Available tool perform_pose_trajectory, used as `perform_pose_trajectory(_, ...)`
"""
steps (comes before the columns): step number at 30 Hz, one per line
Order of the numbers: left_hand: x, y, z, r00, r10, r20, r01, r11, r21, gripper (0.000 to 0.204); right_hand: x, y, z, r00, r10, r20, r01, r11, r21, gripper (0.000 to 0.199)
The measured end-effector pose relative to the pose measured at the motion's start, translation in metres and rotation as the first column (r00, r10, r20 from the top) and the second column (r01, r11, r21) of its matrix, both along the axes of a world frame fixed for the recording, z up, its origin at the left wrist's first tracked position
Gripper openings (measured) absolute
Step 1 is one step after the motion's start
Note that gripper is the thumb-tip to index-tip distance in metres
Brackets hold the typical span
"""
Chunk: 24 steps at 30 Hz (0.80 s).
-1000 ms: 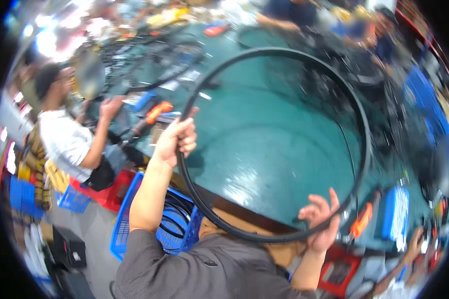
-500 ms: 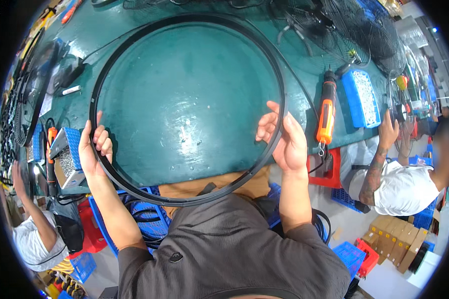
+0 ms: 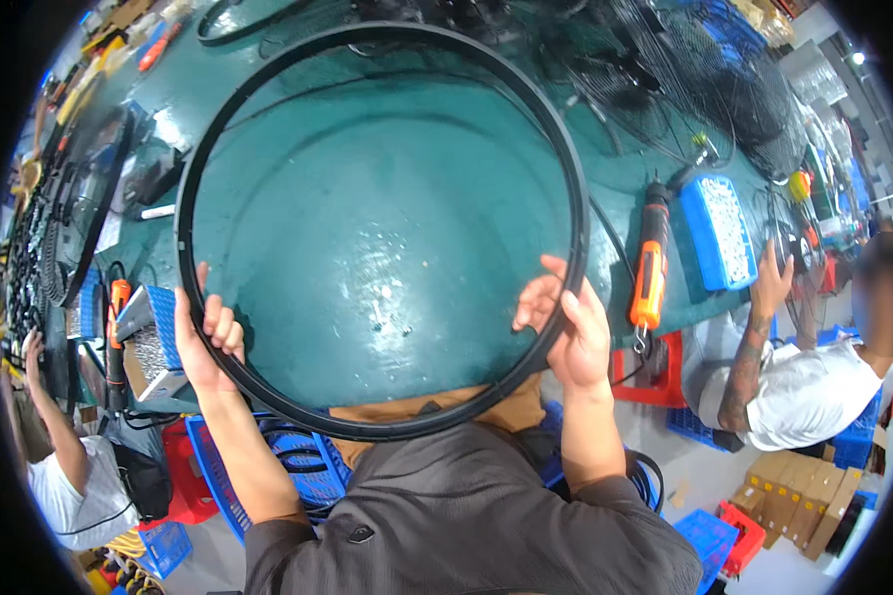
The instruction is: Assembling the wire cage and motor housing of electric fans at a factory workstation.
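A large black ring (image 3: 367,431), thin and hoop-shaped, is held in front of me above the green tabletop. My left hand (image 3: 208,342) closes round its left side, the fingers curled on the inner face. On the opposite side my right hand (image 3: 571,332) grips the rim between the thumb outside and the fingers inside, which are partly spread. The ring's near part passes over the table edge and close to my shirt. To the right of my right hand an orange-and-black electric screwdriver (image 3: 650,268) lies on the table.
A blue bin (image 3: 698,243) of small metal parts stands right of the screwdriver. At left are another parts bin (image 3: 169,342) and a second electric screwdriver (image 3: 117,302). Black wire fan guards (image 3: 754,109) crowd the far right. Co-workers sit on both sides, one arm (image 3: 744,372) at right.
Both hands keep their hold on the ring. It looks slightly larger and stands farther off the tabletop, its dark shadow or reflection now apart from it. The whole view has shifted a little.
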<state>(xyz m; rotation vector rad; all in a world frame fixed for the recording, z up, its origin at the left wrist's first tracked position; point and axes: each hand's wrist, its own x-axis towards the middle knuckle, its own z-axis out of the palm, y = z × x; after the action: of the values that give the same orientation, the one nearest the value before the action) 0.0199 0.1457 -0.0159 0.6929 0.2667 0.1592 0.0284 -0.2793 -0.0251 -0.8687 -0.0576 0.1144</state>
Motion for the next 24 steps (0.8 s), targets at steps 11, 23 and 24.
perform_pose_trajectory(11, -0.006, -0.002, 0.004, 1.000, 0.013, 0.012, -0.013, 1.000, -0.018, 0.048, -0.003, 0.005, 0.000, 0.999, -0.023, 0.029, 0.023, 1.000, 0.015, 0.031)
perform_pose_trajectory(23, -0.033, -0.007, 0.016, 0.994, 0.057, 0.090, -0.055, 0.998, -0.021, 0.051, -0.006, 0.010, 0.002, 0.998, -0.033, 0.052, 0.032, 0.999, 0.008, 0.031)
perform_pose_trajectory(24, -0.035, -0.007, 0.018, 0.995, 0.063, 0.072, -0.062, 0.998, -0.017, 0.052, -0.008, 0.011, 0.003, 0.999, -0.039, 0.025, 0.039, 0.999, 0.002, 0.031)
